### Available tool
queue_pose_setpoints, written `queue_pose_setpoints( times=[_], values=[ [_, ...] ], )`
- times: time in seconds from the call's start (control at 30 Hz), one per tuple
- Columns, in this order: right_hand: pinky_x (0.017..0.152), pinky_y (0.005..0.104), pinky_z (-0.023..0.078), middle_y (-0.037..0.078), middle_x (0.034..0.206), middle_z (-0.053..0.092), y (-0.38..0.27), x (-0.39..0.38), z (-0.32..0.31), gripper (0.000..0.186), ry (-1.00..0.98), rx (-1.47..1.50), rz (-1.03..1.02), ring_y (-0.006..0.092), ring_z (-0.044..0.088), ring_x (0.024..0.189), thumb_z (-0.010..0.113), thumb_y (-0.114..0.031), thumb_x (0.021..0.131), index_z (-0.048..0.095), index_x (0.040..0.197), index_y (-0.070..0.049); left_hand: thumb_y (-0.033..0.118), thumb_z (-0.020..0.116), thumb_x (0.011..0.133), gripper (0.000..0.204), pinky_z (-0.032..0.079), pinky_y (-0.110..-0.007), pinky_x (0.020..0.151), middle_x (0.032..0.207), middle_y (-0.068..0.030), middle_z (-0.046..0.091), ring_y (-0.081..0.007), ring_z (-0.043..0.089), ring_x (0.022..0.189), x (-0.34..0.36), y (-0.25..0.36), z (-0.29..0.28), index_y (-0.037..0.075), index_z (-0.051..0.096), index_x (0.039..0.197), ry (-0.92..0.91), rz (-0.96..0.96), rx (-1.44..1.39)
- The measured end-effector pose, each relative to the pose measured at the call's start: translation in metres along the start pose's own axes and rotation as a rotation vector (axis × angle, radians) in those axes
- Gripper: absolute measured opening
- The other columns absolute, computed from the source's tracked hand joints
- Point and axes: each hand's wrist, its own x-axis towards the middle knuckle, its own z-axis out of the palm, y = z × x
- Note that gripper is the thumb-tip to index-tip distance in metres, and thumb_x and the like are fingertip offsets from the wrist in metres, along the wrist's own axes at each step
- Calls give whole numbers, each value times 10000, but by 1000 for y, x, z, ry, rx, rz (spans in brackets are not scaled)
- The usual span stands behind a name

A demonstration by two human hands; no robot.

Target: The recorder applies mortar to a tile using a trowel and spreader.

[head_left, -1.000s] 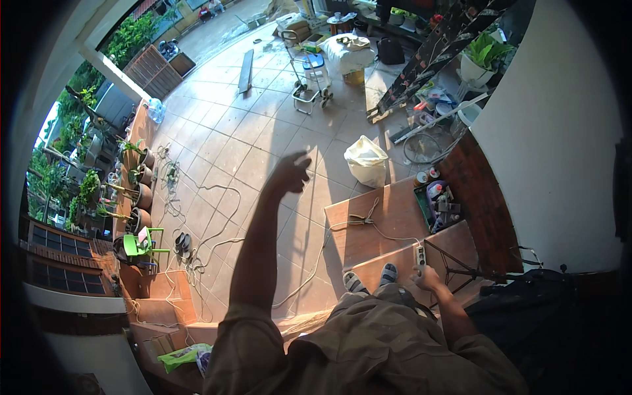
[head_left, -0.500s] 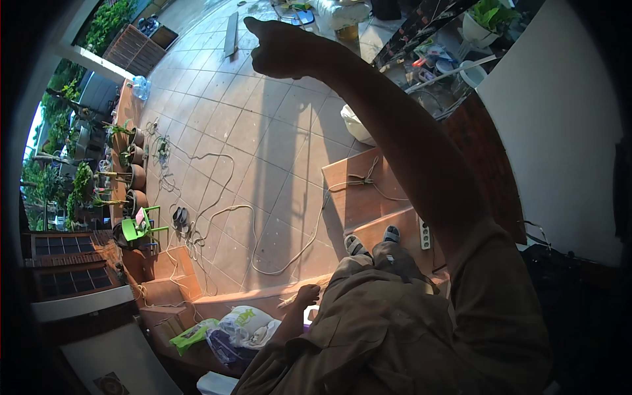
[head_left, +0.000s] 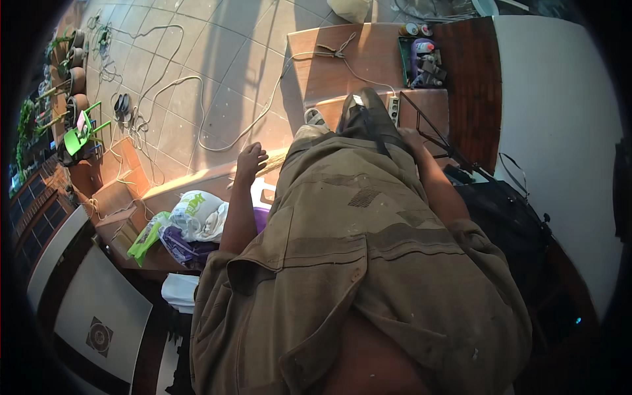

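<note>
My left hand (head_left: 251, 160) hangs over the step's edge on the left of my body. Its fingers are loosely bent and apart, and nothing shows in them. Below it, beside my forearm, are a white object (head_left: 263, 192) and a bit of purple. My right hand (head_left: 412, 139) is low beside my right leg, close to a thin black metal frame (head_left: 428, 125). Its fingers are mostly hidden, so I cannot make out whether it touches the frame. A white power strip (head_left: 394, 110) lies just beyond that hand.
A long cable (head_left: 201, 112) loops across the tiled floor (head_left: 224, 125) and over the wooden step (head_left: 355, 56). A green tray of bottles (head_left: 424, 66) stands at right. Plastic bags (head_left: 194, 220), a green chair (head_left: 80, 137), flowerpots (head_left: 76, 80) and dark sandals (head_left: 122, 105) are left; a black bag (head_left: 503, 224) is right.
My right arm, stretched out forward with a finger pointing, has dropped to my right side. The view has tilted down toward my body. My left hand stays low on the left.
</note>
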Motion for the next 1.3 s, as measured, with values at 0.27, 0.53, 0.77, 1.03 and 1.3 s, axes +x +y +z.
queue_pose_setpoints(
  times=[0.27,0.53,0.77,1.03,1.3],
  values=[
    [550,316,450,59,767,634,-30,-55,29,129,-117,377,304,106,537,669,671,-80,802,682,887,15,255,571,871,300,482,-321,632,818,-42,618,-143,587,722,45,-95,-43,48,643,1075,-47,-57,474],
    [436,218,423,36,710,559,-117,164,28,197,-110,893,315,106,551,558,601,-100,881,597,1057,-13,220,573,881,301,497,-309,707,897,-93,677,-159,613,771,181,54,4,-11,686,1038,135,180,323],
    [476,240,443,16,749,572,-197,258,12,235,-12,916,201,106,547,545,585,-150,909,594,1093,-4,243,580,892,346,498,-280,694,921,-98,692,-138,625,779,243,168,-23,-11,666,1111,200,177,326],
    [470,248,451,33,727,586,-217,299,11,276,-34,786,340,114,561,560,579,-154,922,572,1160,-14,351,549,882,355,510,-368,766,949,-161,697,-250,660,856,355,203,-46,82,682,1071,121,129,505],
    [422,266,401,46,682,567,-280,386,81,178,54,566,504,130,498,476,543,-103,923,608,1064,-16,325,562,846,351,515,-401,774,1005,-167,694,-307,665,904,490,254,-142,63,688,1043,135,452,502]
  ],
)
